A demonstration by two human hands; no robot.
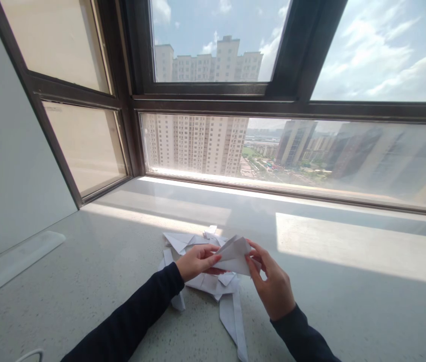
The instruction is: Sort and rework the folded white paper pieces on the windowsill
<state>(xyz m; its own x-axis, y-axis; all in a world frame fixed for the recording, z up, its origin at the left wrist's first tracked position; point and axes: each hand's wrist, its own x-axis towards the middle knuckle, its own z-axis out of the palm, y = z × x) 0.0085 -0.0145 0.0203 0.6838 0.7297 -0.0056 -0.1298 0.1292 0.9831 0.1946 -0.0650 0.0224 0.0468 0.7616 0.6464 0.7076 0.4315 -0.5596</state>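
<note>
A folded piece of white paper (233, 255) is held up between my two hands, its pointed folds facing up and away. My left hand (201, 262) pinches its left end between thumb and fingers. At its right edge, my right hand (271, 279) grips the paper with thumb and fingertips. Below and behind them, several folded white paper pieces (211, 284) lie in a loose pile on the speckled white sill. One long folded strip (232, 319) sticks out of the pile towards me. My left hand and forearm hide part of the pile.
A long white plastic object (17, 261) lies at the left by the wall. Part of a white cable (32, 353) shows at the lower left. Dark window frames (216, 106) border the speckled sill (348, 311), and sunlight falls across it.
</note>
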